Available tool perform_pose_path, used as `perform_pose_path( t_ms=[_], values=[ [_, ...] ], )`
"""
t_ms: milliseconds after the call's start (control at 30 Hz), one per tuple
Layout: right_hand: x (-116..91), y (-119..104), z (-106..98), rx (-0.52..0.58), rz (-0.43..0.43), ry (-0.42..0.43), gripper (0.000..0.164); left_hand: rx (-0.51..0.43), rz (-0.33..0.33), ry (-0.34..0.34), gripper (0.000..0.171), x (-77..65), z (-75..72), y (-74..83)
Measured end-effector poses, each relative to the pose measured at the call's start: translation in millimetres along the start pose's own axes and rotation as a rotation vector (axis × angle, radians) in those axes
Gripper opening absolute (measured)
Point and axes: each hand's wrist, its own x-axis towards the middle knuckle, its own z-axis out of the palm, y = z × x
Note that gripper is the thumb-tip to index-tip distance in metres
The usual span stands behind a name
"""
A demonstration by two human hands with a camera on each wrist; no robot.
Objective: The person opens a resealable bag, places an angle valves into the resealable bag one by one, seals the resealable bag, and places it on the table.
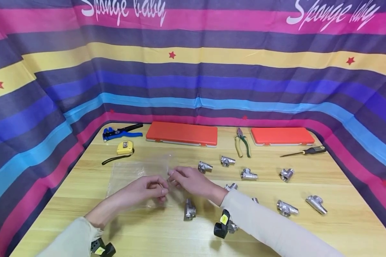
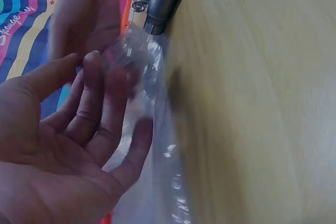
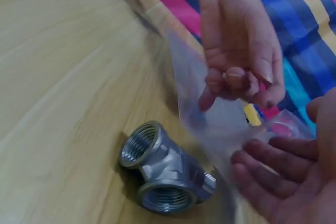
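Note:
A clear plastic bag [image 1: 128,175] lies partly flat on the table, its near edge raised between the hands. My left hand [image 1: 148,191] is at the bag's edge with curled fingers, thumb and fingertips close together on the film. Opposite it, my right hand [image 1: 191,180] pinches the bag's edge between thumb and fingers. In the right wrist view both the left hand [image 3: 239,51] and the right hand [image 3: 286,171] meet the film [image 3: 197,93]. A metal tee fitting [image 3: 168,169] lies just beside the bag, touched by neither hand.
More tee fittings [image 1: 287,208] are scattered to the right, some partly under the right forearm. Along the back lie a wire stripper [image 1: 122,132], a tape measure [image 1: 125,147], red cases [image 1: 181,134], pliers [image 1: 242,142] and a screwdriver [image 1: 303,151]. A striped curtain [image 1: 196,82] surrounds the table.

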Motion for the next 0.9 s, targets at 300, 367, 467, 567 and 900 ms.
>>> perform_pose_path(
  t_ms=[300,367,467,567,900],
  values=[
    [1.7,2.4,9.2,0.071,0.085,0.001,0.025,0.564,0.078,0.202,0.025,-24.2,-29.5,-0.6],
    [1.9,1.2,9.8,0.089,0.118,0.006,0.033,0.672,0.106,0.211,0.034,-30.8,-36.4,-5.3],
    [1.9,-0.2,10.8,0.089,0.133,0.007,0.038,0.745,0.101,0.194,0.054,-40.0,-44.2,-14.7],
    [0.7,-1.5,11.4,0.055,0.106,0.007,0.03,0.729,0.069,0.163,0.071,-46.7,-49.1,-24.7],
    [0.0,-0.8,3.0,0.329,0.052,-0.037,0.03,0.707,0.107,0.173,0.11,-56.5,-51.6,-41.0]
  ],
)
